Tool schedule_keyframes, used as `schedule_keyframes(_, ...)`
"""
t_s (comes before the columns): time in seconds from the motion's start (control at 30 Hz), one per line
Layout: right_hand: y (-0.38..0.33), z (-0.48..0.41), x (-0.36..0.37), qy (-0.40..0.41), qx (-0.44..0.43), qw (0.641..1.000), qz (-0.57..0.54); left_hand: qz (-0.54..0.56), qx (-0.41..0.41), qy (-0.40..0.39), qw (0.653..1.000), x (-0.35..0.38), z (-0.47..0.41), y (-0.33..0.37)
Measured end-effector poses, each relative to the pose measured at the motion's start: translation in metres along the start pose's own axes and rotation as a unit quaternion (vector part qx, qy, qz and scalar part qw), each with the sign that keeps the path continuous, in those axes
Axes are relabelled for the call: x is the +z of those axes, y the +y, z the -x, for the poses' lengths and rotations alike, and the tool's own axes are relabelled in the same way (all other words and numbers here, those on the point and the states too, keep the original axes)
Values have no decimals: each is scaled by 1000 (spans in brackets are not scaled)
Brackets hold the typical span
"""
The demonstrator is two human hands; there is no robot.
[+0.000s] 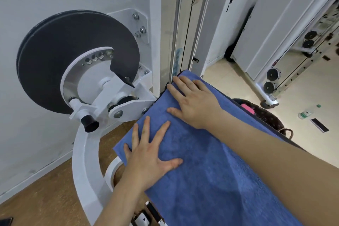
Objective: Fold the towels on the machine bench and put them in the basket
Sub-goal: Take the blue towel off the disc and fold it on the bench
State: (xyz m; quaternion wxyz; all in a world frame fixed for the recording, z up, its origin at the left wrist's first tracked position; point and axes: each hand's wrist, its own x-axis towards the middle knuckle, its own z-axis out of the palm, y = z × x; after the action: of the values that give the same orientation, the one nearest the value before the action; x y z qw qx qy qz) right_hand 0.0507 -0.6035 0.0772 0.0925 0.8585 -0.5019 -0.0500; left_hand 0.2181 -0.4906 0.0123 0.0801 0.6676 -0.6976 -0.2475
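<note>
The blue towel [211, 180] lies spread along the tabletop [283, 140]; whether it is already doubled cannot be told. The left hand [150, 154] and right hand [194, 104] press flat on it, fingers [145, 128] spread, likely smoothing. Folding seems unfinished, and the dark basket [266, 115] just beyond does not hold it yet.

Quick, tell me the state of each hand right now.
Left hand: open, fingers spread flat on the blue towel.
Right hand: open, palm flat on the same towel.
</note>
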Motion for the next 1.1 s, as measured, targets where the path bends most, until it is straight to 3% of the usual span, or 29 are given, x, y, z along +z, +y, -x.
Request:
schedule_keyframes(0.1, 5, -4, -12, -22, -29, 999, -38, 19, -5, -6, 1000, -2, 0, 3)
schedule_keyframes(0.2, 9, 25, -26, 8, -28, 997, -69, 28, 24, 49, 998, -2, 9, 11)
schedule_keyframes(0.27, 10, 70, -40, 54, 10, 997, -51, 26, 101, 100, 990, 4, 25, 23)
schedule_keyframes(0.33, 12, 123, -49, 17, 63, 997, -45, 9, 183, 113, 977, 18, 50, 37)
schedule_keyframes(0.43, 21, 206, -49, -57, 143, 985, -76, -40, 288, 43, 956, 51, 98, 64)
schedule_keyframes(0.57, 27, 280, -29, -11, 216, 976, -41, -117, 226, -71, 964, 88, 143, 96)
schedule_keyframes(0.73, 32, 300, -1, 21, 176, 984, -15, -139, 145, -117, 973, 92, 155, 122)
schedule_keyframes(0.87, 52, 308, 0, 26, 101, 994, -31, -155, 130, -84, 976, 88, 163, 129)
schedule_keyframes(0.97, 68, 334, -21, 74, 98, 992, -27, -172, 137, -47, 975, 93, 172, 136)
schedule_keyframes(1.1, 84, 403, -45, 95, 125, 987, -24, -153, 267, 40, 951, 111, 205, 164)
